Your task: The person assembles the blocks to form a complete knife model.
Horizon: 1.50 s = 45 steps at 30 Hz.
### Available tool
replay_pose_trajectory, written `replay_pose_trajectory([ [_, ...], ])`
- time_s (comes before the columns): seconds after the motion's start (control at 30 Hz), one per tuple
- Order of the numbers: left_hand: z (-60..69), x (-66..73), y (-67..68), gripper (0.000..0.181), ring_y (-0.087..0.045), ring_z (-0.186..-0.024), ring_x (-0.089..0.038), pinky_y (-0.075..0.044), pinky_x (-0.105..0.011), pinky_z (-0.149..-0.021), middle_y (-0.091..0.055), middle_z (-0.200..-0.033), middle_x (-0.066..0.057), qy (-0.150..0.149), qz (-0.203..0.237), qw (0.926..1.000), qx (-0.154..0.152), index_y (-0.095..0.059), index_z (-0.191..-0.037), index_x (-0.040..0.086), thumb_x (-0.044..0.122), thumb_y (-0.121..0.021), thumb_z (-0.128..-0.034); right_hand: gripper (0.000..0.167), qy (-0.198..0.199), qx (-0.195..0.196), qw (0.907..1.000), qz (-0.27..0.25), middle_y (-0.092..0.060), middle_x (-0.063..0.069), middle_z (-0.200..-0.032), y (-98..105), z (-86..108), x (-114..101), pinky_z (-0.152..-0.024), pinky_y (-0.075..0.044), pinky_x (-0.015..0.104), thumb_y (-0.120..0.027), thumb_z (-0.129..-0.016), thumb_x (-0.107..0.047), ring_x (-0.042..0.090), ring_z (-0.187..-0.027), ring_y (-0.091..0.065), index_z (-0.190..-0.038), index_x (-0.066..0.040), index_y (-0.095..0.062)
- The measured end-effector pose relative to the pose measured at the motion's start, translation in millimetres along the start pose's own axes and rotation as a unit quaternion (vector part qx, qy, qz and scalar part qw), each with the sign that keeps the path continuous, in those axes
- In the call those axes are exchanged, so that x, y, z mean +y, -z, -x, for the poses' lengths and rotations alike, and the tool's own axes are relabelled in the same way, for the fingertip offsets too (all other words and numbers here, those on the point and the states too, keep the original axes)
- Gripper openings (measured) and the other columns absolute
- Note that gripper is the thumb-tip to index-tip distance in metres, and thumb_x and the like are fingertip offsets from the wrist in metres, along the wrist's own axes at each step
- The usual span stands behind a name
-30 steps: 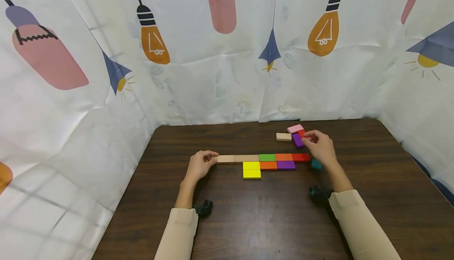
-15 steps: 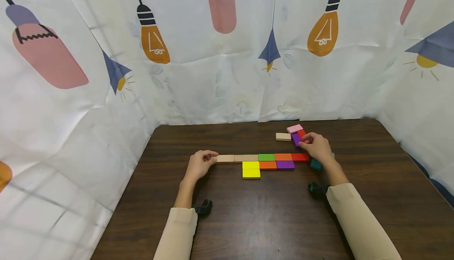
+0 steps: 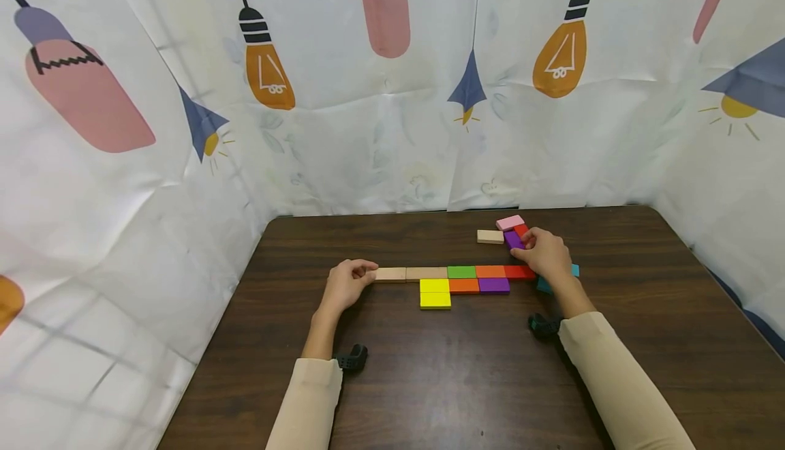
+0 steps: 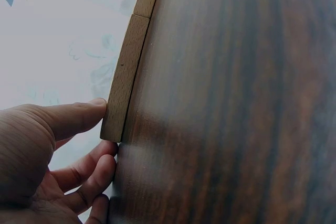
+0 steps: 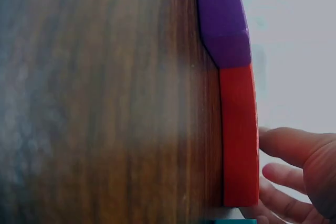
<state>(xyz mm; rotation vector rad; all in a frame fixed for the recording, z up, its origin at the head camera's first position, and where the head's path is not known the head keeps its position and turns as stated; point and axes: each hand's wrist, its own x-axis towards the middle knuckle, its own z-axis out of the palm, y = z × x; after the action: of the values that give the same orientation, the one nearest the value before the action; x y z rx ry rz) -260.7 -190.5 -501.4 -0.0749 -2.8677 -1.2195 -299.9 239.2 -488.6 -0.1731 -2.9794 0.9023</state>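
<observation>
Purple loose block (image 3: pixel 513 239): lies flat at the far right of the table (image 3: pixel 478 382), beyond the rows, at the left fingertips of the nearer hand.
Long axis of the loose block: runs away from the person, slightly askew, its near end leaning right and partly covered by fingers; roughly crosswise to the long rows.
Right hand (image 3: pixel 546 253): much the nearer one, reaching from the right and near side, fingers bent over the near end; whether they pinch it or only touch it I cannot tell, as the row's red block (image 5: pixel 240 135) hides part of them in the right wrist view.
Neighbours of the loose block: pale wooden block (image 3: pixel 490 236) just to its left, loose red block (image 3: pixel 521 230) along its right side, pink block (image 3: pixel 510 222) behind.
Back row, right to left: red, orange block (image 3: pixel 490 271), green block (image 3: pixel 462 272), then two plain wooden blocks, laid end to end sideways.
Front row: purple, orange, and yellow blocks (image 3: pixel 435 293) at its left end.
Left hand (image 3: pixel 345 288): well apart from the loose block, thumb and fingertips at the outer end of the leftmost wooden block (image 4: pixel 125 77); touching it, grip unclear.
Under the right wrist: teal block (image 3: pixel 543 285), partly hidden.
</observation>
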Motion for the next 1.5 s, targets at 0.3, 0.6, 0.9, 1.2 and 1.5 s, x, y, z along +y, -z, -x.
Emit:
replay_pose_trajectory([
  [0.3, 0.4, 1.3, -0.2, 0.017, -0.056, -0.085, -0.019, -0.047, -0.034, -0.075, -0.064, -0.096, -0.005, -0.003, 0.001, 1.0, -0.001, -0.079, -0.112, 0.02, 0.024, -0.073, -0.0965, 0.044, 0.003, -0.013, 0.9999, -0.011, -0.067, 0.018, -0.108, 3.3, 1.5, 2.6, -0.075, -0.047, 0.042, -0.076, -0.091, -0.029, 0.034, -0.093, -0.06, -0.122, -0.001, -0.061],
  [0.6, 0.0, -0.7, -1.2, 0.017, -0.057, -0.085, -0.019, -0.047, -0.034, -0.075, -0.064, -0.096, -0.005, -0.004, 0.002, 1.0, 0.001, -0.08, -0.111, 0.02, 0.024, -0.074, -0.0959, 0.045, 0.007, -0.027, 0.9996, -0.005, -0.067, 0.019, -0.11, 6.3, 2.0, 2.8, -0.077, -0.047, 0.044, -0.076, -0.091, -0.028, 0.036, -0.096, -0.059, -0.123, 0.0, -0.062],
  [0.9, 0.4, -2.0, -2.2, 0.017, -0.058, -0.085, -0.019, -0.047, -0.033, -0.074, -0.064, -0.095, -0.004, -0.003, 0.003, 1.0, 0.003, -0.08, -0.111, 0.02, 0.022, -0.075, -0.0951, 0.04, 0.042, -0.009, 0.9987, -0.028, -0.071, 0.021, -0.107, 8.1, 10.4, 8.0, -0.081, -0.052, 0.044, -0.074, -0.091, -0.023, 0.033, -0.095, -0.065, -0.122, 0.002, -0.069],
  [1.2, 0.7, -2.8, -1.9, 0.016, -0.057, -0.085, -0.019, -0.047, -0.033, -0.074, -0.063, -0.096, -0.004, 0.0, 0.007, 1.0, -0.001, -0.08, -0.111, 0.02, 0.022, -0.073, -0.0964, 0.031, 0.141, -0.019, 0.9885, -0.051, -0.066, 0.017, -0.107, 15.2, 28.9, 7.8, -0.078, -0.055, 0.035, -0.076, -0.091, -0.014, 0.028, -0.092, -0.068, -0.119, 0.0, -0.072],
  [1.5, 0.6, -1.4, -0.9, 0.017, -0.057, -0.085, -0.02, -0.047, -0.034, -0.074, -0.063, -0.096, -0.004, -0.001, 0.007, 1.0, 0.0, -0.079, -0.112, 0.019, 0.022, -0.073, -0.0963, 0.031, 0.207, -0.057, 0.9752, -0.052, -0.065, 0.009, -0.102, 20.2, 49.6, 1.1, -0.071, -0.054, 0.024, -0.077, -0.088, -0.009, 0.018, -0.085, -0.067, -0.119, -0.004, -0.072],
])
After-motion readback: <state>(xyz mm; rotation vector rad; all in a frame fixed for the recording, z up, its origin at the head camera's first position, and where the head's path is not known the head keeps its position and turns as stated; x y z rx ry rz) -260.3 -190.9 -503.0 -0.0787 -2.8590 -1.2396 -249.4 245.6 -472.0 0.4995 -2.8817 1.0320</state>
